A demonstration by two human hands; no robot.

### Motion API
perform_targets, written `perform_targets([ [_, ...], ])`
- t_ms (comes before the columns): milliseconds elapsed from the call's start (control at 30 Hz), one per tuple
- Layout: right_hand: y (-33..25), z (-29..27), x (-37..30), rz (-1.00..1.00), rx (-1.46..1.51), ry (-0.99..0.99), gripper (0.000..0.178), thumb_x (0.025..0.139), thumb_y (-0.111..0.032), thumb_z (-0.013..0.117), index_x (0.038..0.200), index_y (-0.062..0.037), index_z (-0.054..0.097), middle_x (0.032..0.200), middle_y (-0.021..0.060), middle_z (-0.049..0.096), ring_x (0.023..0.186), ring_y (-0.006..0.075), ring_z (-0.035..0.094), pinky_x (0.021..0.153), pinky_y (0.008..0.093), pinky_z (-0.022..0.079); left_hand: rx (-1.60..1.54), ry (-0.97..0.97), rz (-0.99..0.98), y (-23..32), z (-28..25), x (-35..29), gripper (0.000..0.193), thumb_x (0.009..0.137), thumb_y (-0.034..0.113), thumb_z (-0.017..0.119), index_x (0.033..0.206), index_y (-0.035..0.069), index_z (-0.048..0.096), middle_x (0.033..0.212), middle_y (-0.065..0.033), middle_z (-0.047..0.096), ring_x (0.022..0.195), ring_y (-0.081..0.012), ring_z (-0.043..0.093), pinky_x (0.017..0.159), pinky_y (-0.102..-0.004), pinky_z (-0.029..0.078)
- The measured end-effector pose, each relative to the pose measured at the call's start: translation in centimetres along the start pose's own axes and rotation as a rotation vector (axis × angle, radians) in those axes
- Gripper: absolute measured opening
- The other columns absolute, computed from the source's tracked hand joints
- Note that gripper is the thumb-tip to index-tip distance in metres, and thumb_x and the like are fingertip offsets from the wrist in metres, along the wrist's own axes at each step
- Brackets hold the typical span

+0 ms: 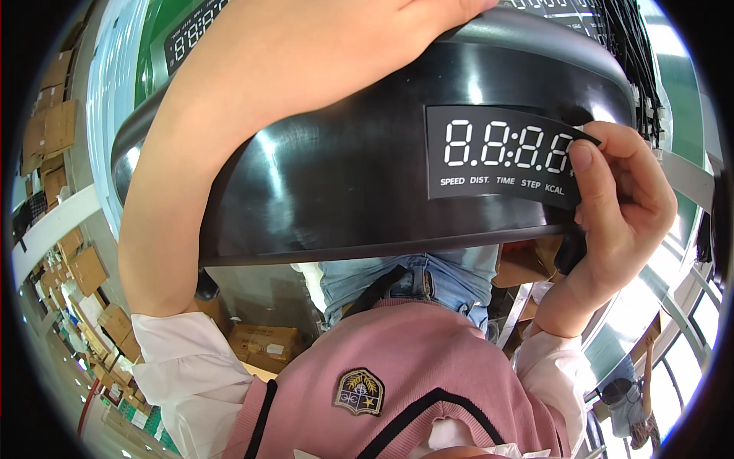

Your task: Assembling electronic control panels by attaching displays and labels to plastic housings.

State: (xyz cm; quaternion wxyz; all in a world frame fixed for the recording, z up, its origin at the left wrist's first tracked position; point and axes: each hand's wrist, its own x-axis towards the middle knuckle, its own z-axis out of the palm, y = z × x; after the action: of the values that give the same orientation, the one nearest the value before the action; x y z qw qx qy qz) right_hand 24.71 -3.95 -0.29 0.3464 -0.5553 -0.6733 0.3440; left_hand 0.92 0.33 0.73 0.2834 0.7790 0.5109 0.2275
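Note:
A large glossy black plastic housing [329,168] with rounded edges lies in front of my body. On its right half is a dark display sticker [497,149] with white segment digits and small white lettering. My right hand [623,176] pinches the sticker's right end between thumb and index finger; its upper right corner stands off the housing. My left arm reaches across the housing's left side, and my left hand [397,34] rests at its far edge. The fingers of that hand run out at the top of the picture, so their grip is hidden.
Other display stickers [183,46] lie beyond the housing on a green surface. A bundle of black cables [638,69] with white connectors hangs at the far right. Cardboard boxes [264,344] stand below the table and along the left side. A white frame bar [57,218] crosses at left.

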Motion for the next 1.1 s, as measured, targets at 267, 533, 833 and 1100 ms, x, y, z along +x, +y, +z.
perform_targets([
  [267, -0.4, 0.0, 0.2, 0.048, 0.022, -0.041, 0.011, 0.083, 0.000, 0.070, 0.092, 0.0035, 0.066, 0.070, -0.0018, 0.060, 0.057, -0.0002, 0.049, 0.050, 0.0136, 0.032, 0.045, -0.077, -0.003, 1.2, 0.4, -0.2, 0.040, 0.096, 0.037, 0.056, 0.093, -0.003, 0.057, 0.081, -0.0168, 0.059, 0.079, -0.0322, 0.058, 0.074, -0.0375, 0.046],
  [533, -0.4, -0.1, 0.6, 0.023, -0.021, -0.081, 0.009, 0.081, 0.004, 0.069, 0.088, 0.0059, 0.065, 0.070, -0.0002, 0.062, 0.063, 0.0013, 0.055, 0.055, 0.0138, 0.038, 0.077, -0.111, 0.041, 1.5, 0.3, -0.1, 0.046, 0.085, 0.041, 0.064, 0.100, -0.001, 0.056, 0.088, -0.0156, 0.058, 0.085, -0.0322, 0.059, 0.078, -0.0376, 0.047],
  [833, -0.5, -0.1, 0.7, 0.017, 0.025, -0.046, 0.004, 0.081, 0.003, 0.069, 0.083, 0.0052, 0.065, 0.065, -0.0005, 0.059, 0.057, 0.0020, 0.052, 0.052, 0.0160, 0.036, 0.087, -0.155, 0.079, 1.3, 0.1, 0.2, 0.061, 0.070, 0.045, 0.076, 0.107, 0.002, 0.053, 0.094, -0.0132, 0.056, 0.089, -0.0305, 0.059, 0.078, -0.0369, 0.046],
  [1100, 2.0, -0.4, 1.6, -0.516, -0.466, 0.263, 0.060, 0.071, -0.019, 0.084, 0.122, -0.0032, 0.057, 0.084, 0.0061, 0.059, 0.057, 0.0108, 0.055, 0.051, 0.0222, 0.040, 0.119, -0.138, 0.001, 2.7, 0.3, 0.4, 0.073, 0.053, 0.039, 0.085, 0.107, 0.004, 0.051, 0.095, -0.0099, 0.052, 0.088, -0.0282, 0.056, 0.080, -0.0342, 0.044],
])
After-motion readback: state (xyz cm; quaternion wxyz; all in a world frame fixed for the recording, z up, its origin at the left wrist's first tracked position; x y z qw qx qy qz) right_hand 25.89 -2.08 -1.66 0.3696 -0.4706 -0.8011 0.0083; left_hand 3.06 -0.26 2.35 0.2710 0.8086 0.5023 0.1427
